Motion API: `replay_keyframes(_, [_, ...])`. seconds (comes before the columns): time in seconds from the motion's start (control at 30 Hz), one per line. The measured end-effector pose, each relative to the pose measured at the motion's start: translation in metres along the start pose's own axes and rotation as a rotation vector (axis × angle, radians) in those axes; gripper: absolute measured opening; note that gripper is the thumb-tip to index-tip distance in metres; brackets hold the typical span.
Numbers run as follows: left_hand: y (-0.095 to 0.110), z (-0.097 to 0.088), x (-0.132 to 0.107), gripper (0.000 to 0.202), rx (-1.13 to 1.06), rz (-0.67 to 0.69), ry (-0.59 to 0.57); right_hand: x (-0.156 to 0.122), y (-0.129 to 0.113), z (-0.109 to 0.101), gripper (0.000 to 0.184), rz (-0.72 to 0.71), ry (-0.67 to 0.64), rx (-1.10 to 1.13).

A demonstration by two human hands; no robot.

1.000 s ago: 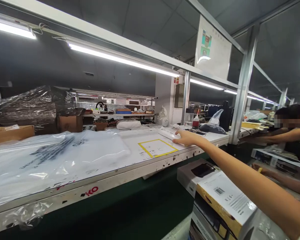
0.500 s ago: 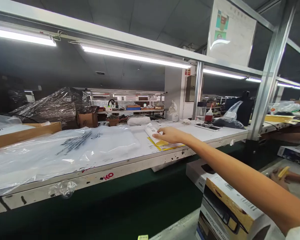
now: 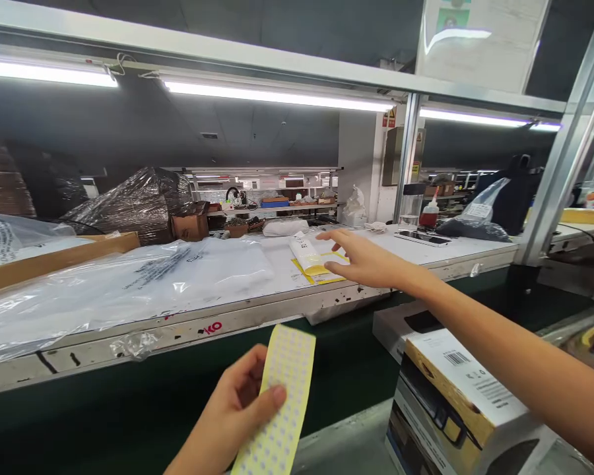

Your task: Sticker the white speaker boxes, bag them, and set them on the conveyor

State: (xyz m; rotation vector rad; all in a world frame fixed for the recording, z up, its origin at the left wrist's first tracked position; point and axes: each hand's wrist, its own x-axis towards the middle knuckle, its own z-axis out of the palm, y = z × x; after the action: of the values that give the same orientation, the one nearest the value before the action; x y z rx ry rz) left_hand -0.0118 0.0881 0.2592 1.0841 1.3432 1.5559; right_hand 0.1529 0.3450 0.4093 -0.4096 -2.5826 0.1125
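Observation:
My left hand (image 3: 228, 412) grips a long yellow strip (image 3: 291, 366) covered with rows of small pale round dots, like a sticker sheet. The thumb presses on its face, and the strip stands tilted above the green belt (image 3: 143, 412). Over the white shelf, my right hand (image 3: 363, 258) reaches in with thumb and fingers spread, holding nothing that I can see. Just left of those fingertips lies a white rolled sheet (image 3: 303, 252) with dark print and a yellow end. Beneath it is a flat yellow-edged sheet (image 3: 321, 279), partly hidden.
Clear plastic bags (image 3: 218, 264) cover the shelf's left part. Printed boxes (image 3: 468, 373) are stacked below my right arm. Further right on the shelf are a phone (image 3: 423, 238), a red bottle (image 3: 429, 214) and a bag of dark material (image 3: 475, 227). A metal post (image 3: 564, 145) rises at right.
My left hand has come into view with the yellow dotted strip. My right hand's fingers have opened and moved off the white roll, slightly to the right.

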Motion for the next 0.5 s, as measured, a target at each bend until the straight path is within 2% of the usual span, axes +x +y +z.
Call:
replay_keyframes(0.07, [0.026,0.01,0.019,0.04,0.015,0.104,-0.078,-0.015,-0.011,-0.003,0.046,-0.045,0.055,0.027])
replay_keyframes(0.13, [0.038,0.02,0.034,0.037,0.013,0.191,-0.094,-0.033,-0.025,-0.007,0.035,-0.055,0.065,0.074])
replay_keyframes(0.23, [0.038,0.033,0.045,0.035,0.002,0.257,-0.106,-0.061,-0.043,-0.014,0.026,0.008,-0.012,0.218])
replay_keyframes(0.33, [0.036,0.043,0.049,0.033,0.005,0.279,-0.125,-0.079,-0.054,-0.016,0.029,0.1,-0.104,0.401])
replay_keyframes(0.5, [0.042,0.046,0.051,0.036,0.025,0.273,-0.154,-0.079,-0.054,-0.01,0.02,0.132,-0.139,0.609])
